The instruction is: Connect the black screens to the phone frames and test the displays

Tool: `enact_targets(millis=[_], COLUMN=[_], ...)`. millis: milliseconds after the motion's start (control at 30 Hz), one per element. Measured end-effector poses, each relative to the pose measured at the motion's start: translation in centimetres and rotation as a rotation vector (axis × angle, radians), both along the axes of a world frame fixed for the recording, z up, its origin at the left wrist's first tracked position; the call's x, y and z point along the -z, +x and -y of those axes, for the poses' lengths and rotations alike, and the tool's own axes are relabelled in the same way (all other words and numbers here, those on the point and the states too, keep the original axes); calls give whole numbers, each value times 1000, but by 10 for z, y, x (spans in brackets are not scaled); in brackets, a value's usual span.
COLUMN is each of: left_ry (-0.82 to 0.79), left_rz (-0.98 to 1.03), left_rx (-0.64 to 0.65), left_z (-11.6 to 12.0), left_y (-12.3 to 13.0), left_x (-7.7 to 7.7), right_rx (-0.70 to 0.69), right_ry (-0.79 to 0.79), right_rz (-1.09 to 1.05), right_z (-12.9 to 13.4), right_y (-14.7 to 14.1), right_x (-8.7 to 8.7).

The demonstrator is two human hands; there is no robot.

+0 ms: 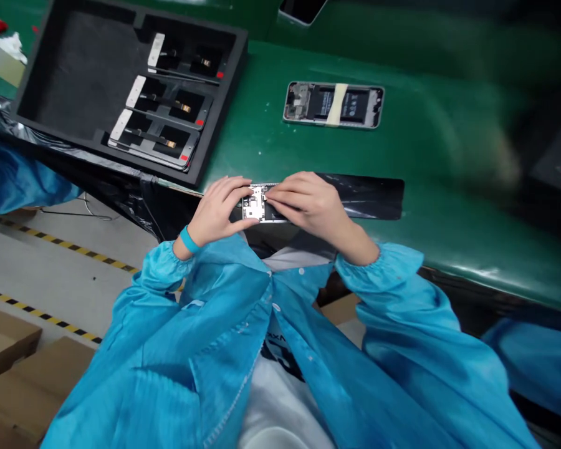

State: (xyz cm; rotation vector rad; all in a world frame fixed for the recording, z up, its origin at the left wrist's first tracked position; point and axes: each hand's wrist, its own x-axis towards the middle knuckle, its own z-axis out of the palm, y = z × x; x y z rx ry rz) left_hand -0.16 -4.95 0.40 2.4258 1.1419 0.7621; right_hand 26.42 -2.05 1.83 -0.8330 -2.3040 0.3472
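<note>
Your sleeves (393, 324) are smooth, faintly sheened synthetic cloth. Between your fingers (290, 196), the phone frame (255, 206) shows bright bare metal. The workbench mat (449, 243) beneath it is glossy green, scuffed in spots, and the black plastic sheet (374, 196) lying on it shines. The tray (229, 81) on your left is matt black foam, slightly rough. The strip of tape (336, 104) across the other phone frame (308, 103) looks like dull paper, and the cartons (42, 380) near you are plain matt cardboard.

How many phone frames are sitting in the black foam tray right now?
3. In the black foam tray, one phone frame lies in the far slot, one in the middle slot, and one in the nearest slot; none looks hidden.
</note>
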Motion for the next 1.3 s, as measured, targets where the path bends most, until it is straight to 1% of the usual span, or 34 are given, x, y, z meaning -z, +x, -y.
enact_targets(millis=[67, 167, 300, 400, 500, 567, 667, 767, 933, 1100, 1200, 1300], left_ry=[-19, -21, 14, 40, 68, 54, 0, -1, -8, 55, 24, -3], left_rz=[-27, -28, -31, -3, 34, 30, 8, 17, -12, -8, -9, -24], left_rx=[-17, -26, -36, -31, -17, -15, -18, -19, -26, -19, -19, -22], left_z=[0, 0, 0, 1, 1, 1, 1, 1, 1, 1, 1, 2], left_y=[1, 2, 3, 3, 3, 3, 3, 3, 4, 4, 5, 5], left_x=[3, 3, 5, 7, 8, 8, 7, 6, 7, 8, 7, 6], right_rx=[7, 16, 37, 19, -11, -19, -40, -71, -114, -147, -168, -184], right_ry=[21, 52, 112, 151, 89, 54, 72, 102, 47, 56, 64, 18], right_rz=[44, 50, 79, 95, 154, 218, 295, 339, 405, 394, 363, 377], right_z=[4, 10, 13, 13, 11, 11, 10, 9, 6, 4, 3, 2], right_y=[2, 4, 2, 3, 5, 6, 5, 4, 4, 5, 6, 8], right_x=[2, 4, 4, 2, -3, -7, -15, -23, -33, -35, -34, -34])
